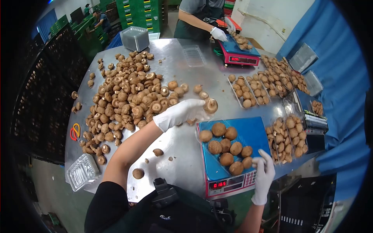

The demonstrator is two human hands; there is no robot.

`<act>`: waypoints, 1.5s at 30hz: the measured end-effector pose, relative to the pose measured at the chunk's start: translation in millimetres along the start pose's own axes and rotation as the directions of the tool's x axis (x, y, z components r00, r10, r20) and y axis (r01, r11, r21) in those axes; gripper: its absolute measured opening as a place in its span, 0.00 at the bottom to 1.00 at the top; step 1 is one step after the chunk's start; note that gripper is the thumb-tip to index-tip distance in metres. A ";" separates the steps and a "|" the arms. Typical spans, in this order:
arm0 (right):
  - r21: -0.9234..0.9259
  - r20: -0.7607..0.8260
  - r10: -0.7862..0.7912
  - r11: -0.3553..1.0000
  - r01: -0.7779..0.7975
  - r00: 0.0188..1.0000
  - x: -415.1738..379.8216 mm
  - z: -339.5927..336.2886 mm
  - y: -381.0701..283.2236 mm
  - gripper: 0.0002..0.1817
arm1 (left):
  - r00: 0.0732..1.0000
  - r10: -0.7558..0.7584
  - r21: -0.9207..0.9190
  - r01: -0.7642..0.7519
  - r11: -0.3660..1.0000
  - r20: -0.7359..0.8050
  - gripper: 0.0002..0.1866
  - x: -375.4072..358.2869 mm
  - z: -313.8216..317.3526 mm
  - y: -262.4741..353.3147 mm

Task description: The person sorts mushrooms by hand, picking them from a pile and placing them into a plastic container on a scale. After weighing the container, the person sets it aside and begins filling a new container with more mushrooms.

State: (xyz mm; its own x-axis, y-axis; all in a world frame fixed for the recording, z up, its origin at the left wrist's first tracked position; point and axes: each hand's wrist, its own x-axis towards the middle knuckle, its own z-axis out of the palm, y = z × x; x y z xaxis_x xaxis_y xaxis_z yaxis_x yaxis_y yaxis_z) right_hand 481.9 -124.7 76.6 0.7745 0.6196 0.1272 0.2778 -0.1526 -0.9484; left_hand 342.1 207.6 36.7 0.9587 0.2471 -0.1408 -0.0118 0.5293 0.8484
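Observation:
My left hand [184, 113], in a white glove, holds a brown mushroom [210, 105] just above the far edge of a scale with a blue top [252, 128]. Several mushrooms [226, 145] lie on that scale in a clear plastic tray, and its red display reads 0165. At the scale's right side is my right hand [264, 176], also gloved, its fingers apart beside the nearest mushrooms. A large heap of mushrooms [124, 91] spreads over the metal table [171, 50] to the left.
Filled trays [243, 92] and more filled trays [289, 138] stand at the right. Across the table a co-worker's gloved hands [219, 34] are at a second scale [243, 59]. Empty trays [82, 171], stacked trays [135, 38] and scissors [75, 132] are at the left.

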 end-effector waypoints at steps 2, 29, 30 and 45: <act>0.028 0.076 -0.073 0.997 0.071 0.994 11.5 19.9 -16.3 0.17 | 0.998 -0.009 0.029 0.008 1.000 0.054 0.19 -16.5 30.8 0.7; -0.534 0.310 -0.475 0.629 0.564 0.824 54.1 65.4 1.9 0.27 | 0.913 0.340 0.967 -0.251 0.038 0.224 0.38 -3.6 45.4 -53.1; -0.531 0.314 -0.476 0.629 0.567 0.822 57.0 69.8 1.6 0.27 | 0.895 0.378 0.965 -0.260 0.010 0.237 0.39 -1.8 44.5 -55.9; -0.406 0.561 -0.470 0.561 0.721 0.681 69.5 90.0 15.3 0.15 | 0.925 0.332 0.969 -0.228 0.092 0.186 0.48 6.2 39.5 -63.6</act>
State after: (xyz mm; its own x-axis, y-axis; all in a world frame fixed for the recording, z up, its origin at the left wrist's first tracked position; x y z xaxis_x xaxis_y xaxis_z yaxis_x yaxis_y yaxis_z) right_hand 488.7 -14.7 44.8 0.0782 0.9260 0.3692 0.9451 0.0489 -0.3230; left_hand 360.0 143.4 2.1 0.9355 0.2533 0.2461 0.0558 -0.7941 0.6052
